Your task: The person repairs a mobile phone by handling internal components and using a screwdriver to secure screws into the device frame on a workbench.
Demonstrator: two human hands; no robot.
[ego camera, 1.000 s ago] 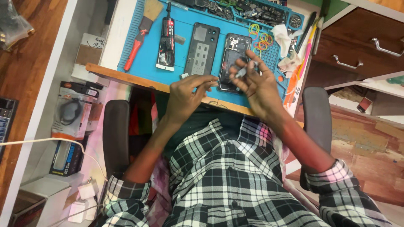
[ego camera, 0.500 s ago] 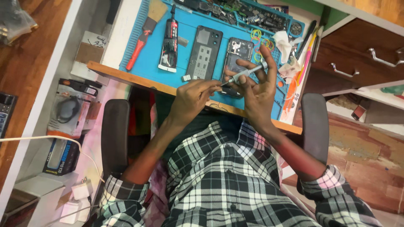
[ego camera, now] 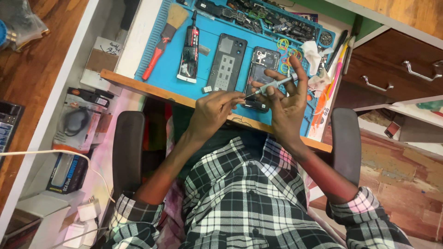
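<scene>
My right hand [ego camera: 287, 102] holds a slim silver screwdriver [ego camera: 272, 85] between thumb and fingers, its tip pointing left. My left hand [ego camera: 213, 109] meets that tip with pinched fingertips; whether it holds a small part I cannot tell. Both hands hover over the near edge of a blue work mat [ego camera: 210, 44]. Just beyond them lie an opened phone body [ego camera: 260, 69] and a dark phone back cover [ego camera: 225, 62], side by side on the mat.
A black glue tube [ego camera: 189, 50] and a red-handled brush [ego camera: 162, 39] lie left on the mat. A parts tray [ego camera: 258, 16] runs along its far edge, with coloured rubber bands [ego camera: 288, 48] and crumpled tissue [ego camera: 314, 53]. Drawers [ego camera: 392, 69] stand right; boxes and a cable lie left.
Both hands rose off the opened phone and came together. The screwdriver now lies level in my right hand, and my left fingertips have closed on its tip.
</scene>
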